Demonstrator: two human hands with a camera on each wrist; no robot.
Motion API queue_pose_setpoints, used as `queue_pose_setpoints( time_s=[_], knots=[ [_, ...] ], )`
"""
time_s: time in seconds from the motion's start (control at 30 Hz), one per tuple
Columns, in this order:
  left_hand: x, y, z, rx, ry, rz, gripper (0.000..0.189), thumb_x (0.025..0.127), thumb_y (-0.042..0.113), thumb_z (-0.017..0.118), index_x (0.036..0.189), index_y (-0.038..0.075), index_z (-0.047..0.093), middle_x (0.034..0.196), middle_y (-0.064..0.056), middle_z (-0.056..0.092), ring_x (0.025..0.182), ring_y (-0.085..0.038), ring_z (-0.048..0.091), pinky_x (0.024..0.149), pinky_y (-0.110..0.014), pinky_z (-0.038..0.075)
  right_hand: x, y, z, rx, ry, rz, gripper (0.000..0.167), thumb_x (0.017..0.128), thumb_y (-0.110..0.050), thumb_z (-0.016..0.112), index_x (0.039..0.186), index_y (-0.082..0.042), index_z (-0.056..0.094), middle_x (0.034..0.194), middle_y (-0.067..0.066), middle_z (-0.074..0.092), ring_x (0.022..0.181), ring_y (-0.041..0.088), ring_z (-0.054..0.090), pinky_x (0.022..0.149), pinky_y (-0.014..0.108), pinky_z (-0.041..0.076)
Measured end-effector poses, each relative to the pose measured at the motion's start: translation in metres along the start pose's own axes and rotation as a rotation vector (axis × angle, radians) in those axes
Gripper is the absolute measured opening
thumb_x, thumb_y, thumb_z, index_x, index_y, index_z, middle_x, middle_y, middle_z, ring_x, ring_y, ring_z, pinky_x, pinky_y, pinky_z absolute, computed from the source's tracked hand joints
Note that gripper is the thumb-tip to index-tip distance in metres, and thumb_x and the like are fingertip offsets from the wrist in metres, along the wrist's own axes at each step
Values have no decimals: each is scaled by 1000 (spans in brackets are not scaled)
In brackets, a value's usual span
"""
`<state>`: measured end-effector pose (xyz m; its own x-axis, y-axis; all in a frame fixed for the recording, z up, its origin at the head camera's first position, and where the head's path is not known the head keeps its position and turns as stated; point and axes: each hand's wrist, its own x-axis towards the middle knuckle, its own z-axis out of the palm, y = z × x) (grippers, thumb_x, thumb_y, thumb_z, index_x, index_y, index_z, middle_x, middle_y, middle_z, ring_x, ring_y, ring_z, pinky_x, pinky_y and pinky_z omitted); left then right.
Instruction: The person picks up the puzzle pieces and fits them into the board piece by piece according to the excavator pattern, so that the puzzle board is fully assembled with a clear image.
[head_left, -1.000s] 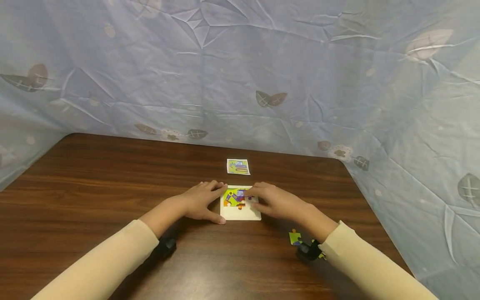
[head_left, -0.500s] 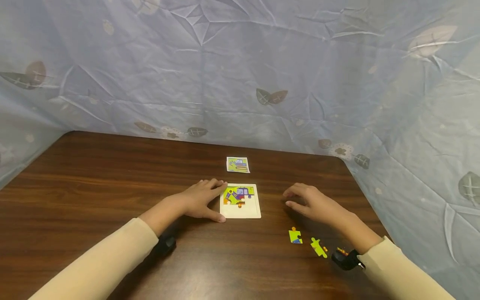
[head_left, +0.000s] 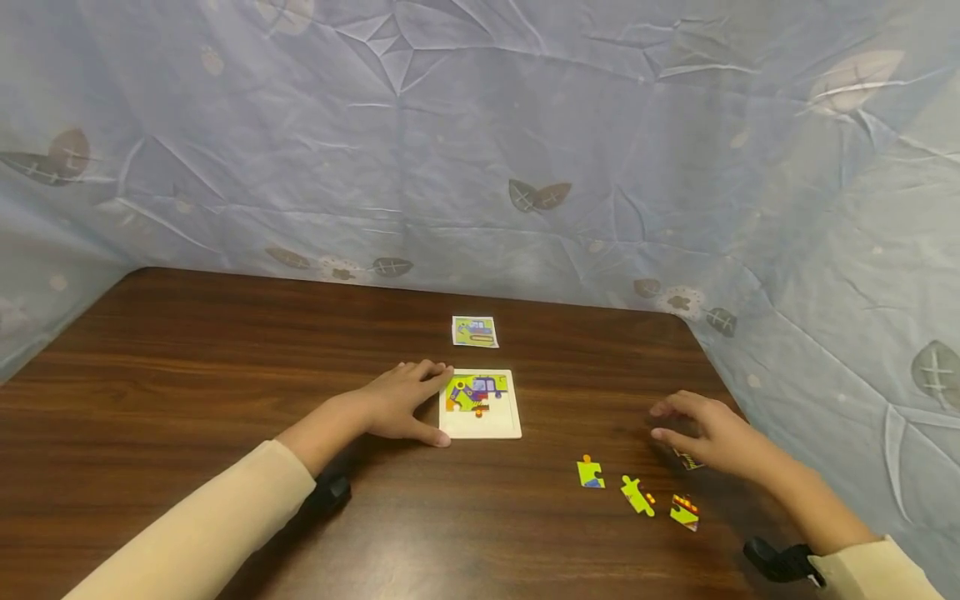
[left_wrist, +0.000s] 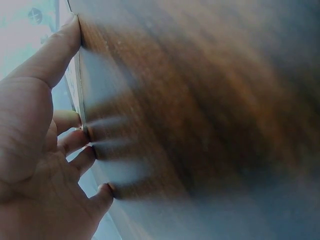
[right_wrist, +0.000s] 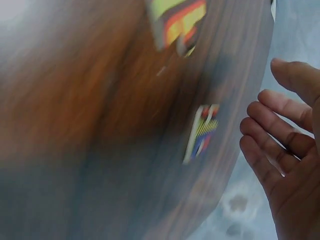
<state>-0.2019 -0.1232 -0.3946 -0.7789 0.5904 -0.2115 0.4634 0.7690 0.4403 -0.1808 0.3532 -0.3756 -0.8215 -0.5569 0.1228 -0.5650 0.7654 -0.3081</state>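
Note:
A white puzzle tray lies mid-table, its upper part filled with joined pieces of a green and purple digger picture. My left hand rests at the tray's left edge, fingers spread, with thumb and fingertips touching the edge and tabletop. My right hand is off to the right with nothing in its fingers, over a jigsaw piece that it partly covers. That piece, with yellow stripes, shows whole in the right wrist view, apart from the fingers.
Three more loose pieces lie between tray and right hand: a green one, a longer green one and a green-and-red one. Behind the tray is a small picture card. A patterned cloth hangs around the brown table.
My right hand has left the tray and moved right, past the loose pieces, uncovering them. The left hand has stayed at the tray's left edge.

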Motion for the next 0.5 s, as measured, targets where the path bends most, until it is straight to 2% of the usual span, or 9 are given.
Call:
queue_pose_setpoints(
  time_s=[0.1,0.3,0.5],
  knots=[
    [0,0,0,2,1,5,104,93,58,73,168,9,21,173,-18,24,162,-42,19,134,-61,10,-13,10,-1,-1,12,-10,24,90,-16,82,110,-9,72,107,-1,74,94,19,72,77,34,63],
    [-1,-1,1,1,7,5,105,92,58,74,168,9,21,173,-18,24,162,-42,20,134,-61,10,-33,26,0,38,19,-18,29,84,-11,86,109,-8,71,103,-1,73,92,-1,68,74,27,61],
    [-2,-2,1,-5,4,-3,105,92,58,74,168,10,20,174,-17,22,163,-42,17,134,-61,8,-46,33,1,27,-4,31,32,83,-16,88,110,-11,72,106,-4,72,99,-8,62,79,22,59]
  ],
)
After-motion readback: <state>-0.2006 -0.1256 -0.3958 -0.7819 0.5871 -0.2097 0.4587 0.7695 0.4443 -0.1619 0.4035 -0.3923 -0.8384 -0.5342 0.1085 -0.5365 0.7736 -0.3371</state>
